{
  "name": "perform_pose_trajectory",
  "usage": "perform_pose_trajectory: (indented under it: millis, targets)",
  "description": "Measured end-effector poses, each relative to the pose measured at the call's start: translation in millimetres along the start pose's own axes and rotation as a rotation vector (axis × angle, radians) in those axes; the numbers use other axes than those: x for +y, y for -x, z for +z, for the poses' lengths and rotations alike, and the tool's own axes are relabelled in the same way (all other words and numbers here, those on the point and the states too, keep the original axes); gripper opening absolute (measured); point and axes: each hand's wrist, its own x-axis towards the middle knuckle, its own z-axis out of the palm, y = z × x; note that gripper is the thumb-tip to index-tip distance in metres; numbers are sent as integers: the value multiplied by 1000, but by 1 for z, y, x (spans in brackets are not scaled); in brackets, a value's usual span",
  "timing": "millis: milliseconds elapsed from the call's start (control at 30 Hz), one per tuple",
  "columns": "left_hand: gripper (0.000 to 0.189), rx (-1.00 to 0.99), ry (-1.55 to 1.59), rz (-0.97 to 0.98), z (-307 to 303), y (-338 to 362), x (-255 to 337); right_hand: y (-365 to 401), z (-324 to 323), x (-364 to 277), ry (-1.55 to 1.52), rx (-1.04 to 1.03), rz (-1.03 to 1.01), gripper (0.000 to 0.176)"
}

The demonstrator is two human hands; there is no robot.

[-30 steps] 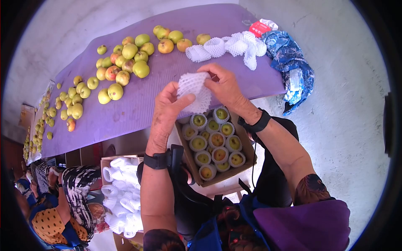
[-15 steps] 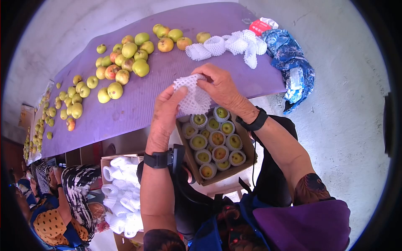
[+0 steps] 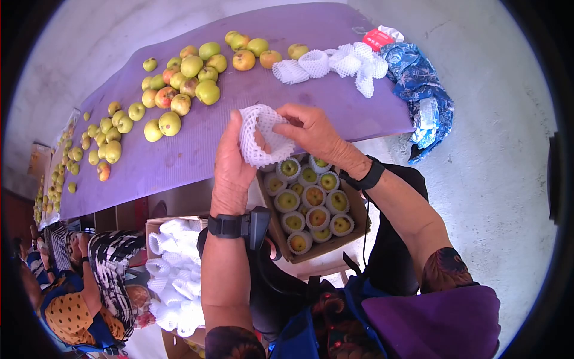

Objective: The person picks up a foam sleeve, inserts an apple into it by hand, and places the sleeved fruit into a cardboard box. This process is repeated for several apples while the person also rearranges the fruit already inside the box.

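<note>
A white foam net sleeve (image 3: 276, 146) is stretched open between my two hands, above the near edge of the purple-covered table (image 3: 197, 149). My left hand (image 3: 233, 158) grips its left side, with some fingertips showing through the opening. My right hand (image 3: 314, 130) pinches the sleeve's right rim. Just below my hands stands a cardboard box (image 3: 360, 230) of apples, each in a white foam net. Farther up the table, loose green and reddish apples (image 3: 207, 92) lie in a cluster. More foam nets (image 3: 347, 61) lie to their right.
At lower left, a carton holds a heap of white foam nets (image 3: 176, 275). A patterned blue cloth (image 3: 412, 75) and a red-and-white packet (image 3: 376, 39) are at the table's right end. Another person (image 3: 78, 311) sits at far left. A purple cloth (image 3: 436, 323) is at lower right.
The foam net has gone from bunched and flat to spread open, its mouth turned up. My left fingers have moved into or behind it. The view has shifted slightly.
</note>
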Motion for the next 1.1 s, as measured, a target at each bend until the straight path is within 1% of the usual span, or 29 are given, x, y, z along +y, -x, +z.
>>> perform_pose_trajectory:
  millis: [67, 133, 233, 333, 367, 400, 433, 500, 533, 567, 600, 633, 667, 700, 733, 767, 800, 833, 867, 900, 933, 967, 1000, 1033, 1100]
  targets:
    - [43, -10, -16, 3, -7, -2, -3, 0, 0, -4, -58, 8, 12, 19]
    - [43, -21, -33, 6, -12, -3, -7, 2, -2, -10, 18, -30, 55, 21]
    - [40, 12, -78, -5, -14, -2, -11, 3, 5, -7, -61, 30, 0, 26]
    - [39, 1, -82, -61, -15, -2, -13, 4, 3, -14, -30, 54, 1, 29]
    - [39, -56, -76, -89, -19, -4, -16, 4, 3, -13, -31, 56, 1, 29]
    - [40, -115, -69, -119, -22, -6, -17, 3, 1, -11, -18, 41, -50, 28]
    - [40, -116, -69, -122, -25, -8, -18, 3, 0, -10, -3, 25, -101, 27]
    - [40, -223, -60, -193, -27, -10, -16, 3, -3, -7, -12, -3, -100, 26]
    - [40, -224, -60, -195, -23, -9, -17, 3, -5, -5, -22, -35, -102, 24]
    - [38, -83, -199, -154, -18, -8, -17, 2, -6, -1, -22, -34, -101, 24]
    - [37, 60, -336, -112, -14, -7, -16, 0, -7, 3, -67, -35, -22, 22]
    - [37, 59, -336, -112, -15, -9, -17, -1, -9, 6, -112, -36, 58, 20]
    - [32, 156, -527, 101, -17, -12, -20, -1, -11, 8, -111, -35, 59, 20]
    - [30, 251, -713, 318, -13, -12, -18, -1, -15, 7, -17, 2, 77, 19]
    - [30, 250, -713, 317, -8, -9, -16, -1, -17, 6, 76, 39, 95, 18]
    - [29, 249, -944, 437, -3, -3, -14, -2, -18, 5, 77, 42, 96, 18]
    - [34, 246, -1174, 558, 3, 1, -14, -1, -19, 4, 141, 53, 92, 18]
    - [34, 245, -1172, 557, 5, 2, -17, -1, -19, 4, 205, 63, 88, 17]
    - [32, 212, -1294, 603, 5, 3, -20, 0, -19, 3, 205, 61, 90, 17]
    - [31, 178, -1417, 649, 5, 4, -22, 1, -18, 1, 246, 47, 44, 18]
    - [31, 180, -1417, 646, 2, 3, -23, 1, -17, 1, 287, 34, -3, 18]
    - [28, 183, -1522, 726, -1, 1, -25, 1, -15, 2, 285, 32, -2, 18]
    - [26, 186, -1625, 807, -2, 0, -25, 2, -13, 5, 305, 29, -63, 20]
    - [26, 188, -1624, 805, -2, 1, -25, 2, -11, 7, 325, 26, -123, 23]
    - [20, 226, -1574, 626, 0, 2, -22, 2, -8, 6, 308, 53, -103, 26]
